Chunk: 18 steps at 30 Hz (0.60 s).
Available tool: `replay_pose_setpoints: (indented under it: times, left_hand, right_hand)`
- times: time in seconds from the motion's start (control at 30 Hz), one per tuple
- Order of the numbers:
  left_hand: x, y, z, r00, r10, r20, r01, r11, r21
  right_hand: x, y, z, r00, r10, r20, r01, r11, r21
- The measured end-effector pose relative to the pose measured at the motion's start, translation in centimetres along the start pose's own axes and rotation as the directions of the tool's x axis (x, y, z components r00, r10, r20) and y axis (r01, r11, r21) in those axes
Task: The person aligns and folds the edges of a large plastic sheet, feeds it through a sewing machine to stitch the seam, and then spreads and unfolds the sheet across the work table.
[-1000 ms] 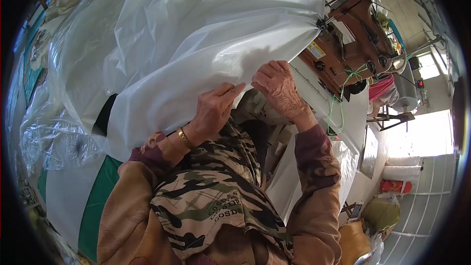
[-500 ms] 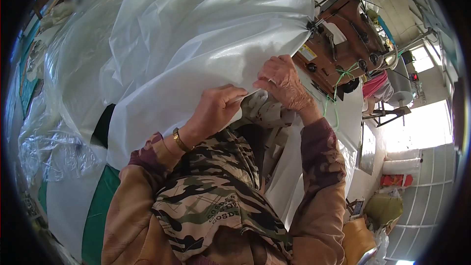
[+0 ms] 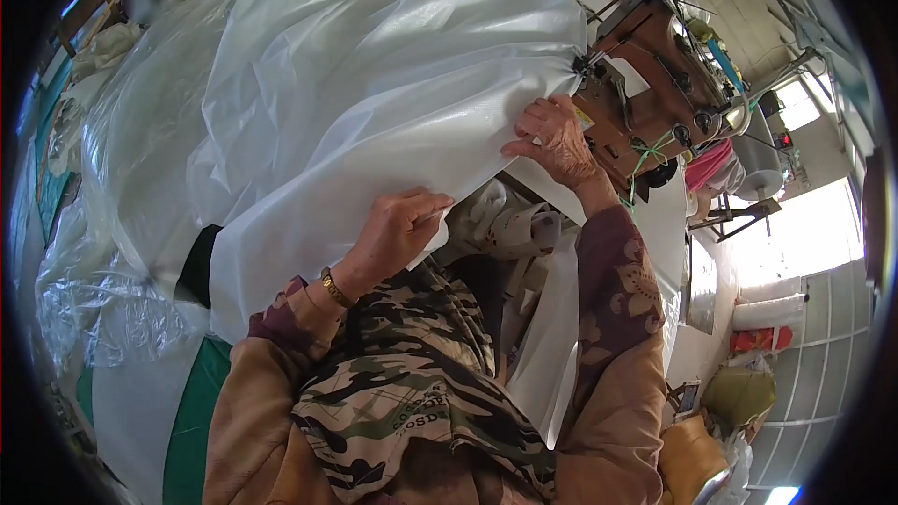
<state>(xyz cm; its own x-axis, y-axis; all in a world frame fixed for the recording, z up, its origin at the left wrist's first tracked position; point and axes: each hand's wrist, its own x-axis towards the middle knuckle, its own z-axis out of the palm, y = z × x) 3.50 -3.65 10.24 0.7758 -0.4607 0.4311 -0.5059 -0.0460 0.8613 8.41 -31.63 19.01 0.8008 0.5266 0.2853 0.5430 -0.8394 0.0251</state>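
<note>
Head view. The workshop has a bright window (image 3: 816, 238) at the right and a brown sewing machine (image 3: 655, 47) at the upper right; clear plastic film (image 3: 122, 299) lies at the left. The white sheet (image 3: 383, 122) spreads across the upper middle, its folds converging at the machine's near end, its near edge running in front of the person.

Left hand (image 3: 398, 229): thumb and forefinger are pinched together on the near edge. Right hand (image 3: 557, 140): positioned farther along the same edge, just beside the machine; the fingers are curled and the thumb is laid against the edge, with a bit of white showing between them. The exact contact under the curled fingers cannot be told.

Handling: the sheet is judged thin and flexible, light per portion but cumbersome in bulk. The glossy surface is likely slippery; the sharp folds suggest that it creases readily. It should be held by the near edge, at two separated points, with thumb above and fingers beneath. Gripping the loose middle would probably add wrinkles.
</note>
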Motion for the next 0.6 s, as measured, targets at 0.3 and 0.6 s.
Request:
replay_pose_setpoints:
  times: [0.3,0.6]
  left_hand:
    - [-0.4,0.3,3.5,0.938,0.221,0.266,-0.276,0.941,0.194]
    - [1.2,-0.6,5.1,0.886,0.302,0.351,-0.406,0.872,0.274]
  right_hand:
    - [-2.2,1.9,3.1,0.824,0.197,-0.531,-0.328,0.93,-0.165]
    - [-3.8,3.2,6.0,0.711,0.232,-0.664,-0.383,0.92,-0.088]
